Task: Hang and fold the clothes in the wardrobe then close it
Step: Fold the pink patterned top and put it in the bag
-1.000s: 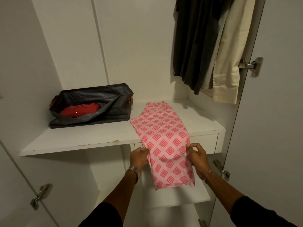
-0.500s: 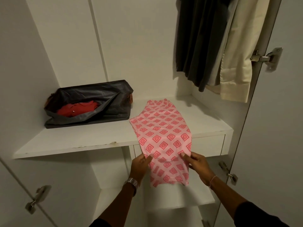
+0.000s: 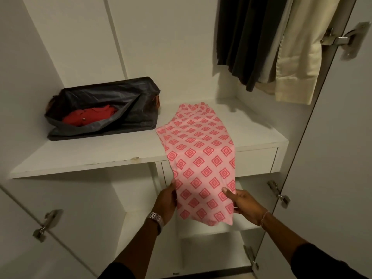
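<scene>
Both hands are on the pink cloth (image 3: 201, 158), which lies folded lengthwise on the shelf (image 3: 100, 156) with its lower part hanging over the front edge. The left hand (image 3: 166, 202) holds the cloth's left edge, fingers tucked behind the fabric and out of sight, thumb side along the border. The right hand (image 3: 244, 204) grips the right edge lower down, thumb laid flat on the front of the cloth and fingers curled behind it. The hanging end drops just below both hands, in front of the lower shelf (image 3: 211, 230).

Up and to the left of the left hand, a dark bag (image 3: 112, 101) sits at the back of the shelf, open, with a red garment (image 3: 88, 115) inside it. The bag's corner is just beside the cloth. Well above the right hand, dark clothes (image 3: 247, 37) and a cream garment (image 3: 298, 63) hang. A door (image 3: 338, 158) stands open beyond the right hand, with hinges (image 3: 278, 192) along its edge.
</scene>
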